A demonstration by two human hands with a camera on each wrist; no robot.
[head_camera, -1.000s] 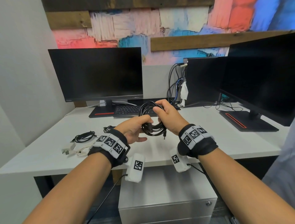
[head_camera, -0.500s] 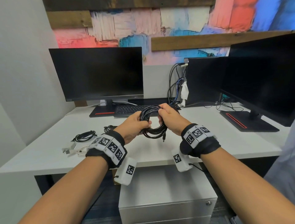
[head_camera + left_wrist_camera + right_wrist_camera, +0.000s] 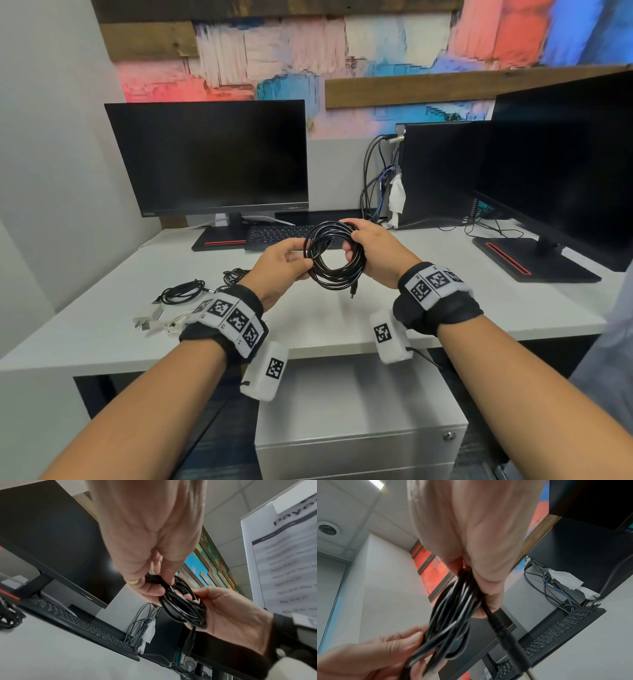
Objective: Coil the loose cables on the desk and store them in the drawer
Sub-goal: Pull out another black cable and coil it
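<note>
A black cable (image 3: 337,272) wound into a ring hangs above the desk between both hands. My left hand (image 3: 301,265) pinches the ring's left side, thumb on top. Fingers of my right hand (image 3: 354,245) curl round its right side. One plug end (image 3: 352,294) dangles below the ring. In the left wrist view the left hand (image 3: 154,586) nips the cable (image 3: 180,607) while the right hand (image 3: 231,615) cups the bundle. From the right wrist, the right hand (image 3: 481,591) clamps the strands (image 3: 453,615), and the plug (image 3: 508,635) juts out.
On the white desk (image 3: 445,308), left of my hands, lie two black cable bundles (image 3: 183,291) (image 3: 234,274) and white cables (image 3: 161,322). A keyboard (image 3: 274,233) and two monitors (image 3: 212,157) (image 3: 565,164) stand behind. A grey drawer cabinet (image 3: 359,438) sits under the desk, drawers closed.
My left hand came up from under the coil and took hold of its left side. The coil has spread into a rounder ring; the right hand keeps its hold.
</note>
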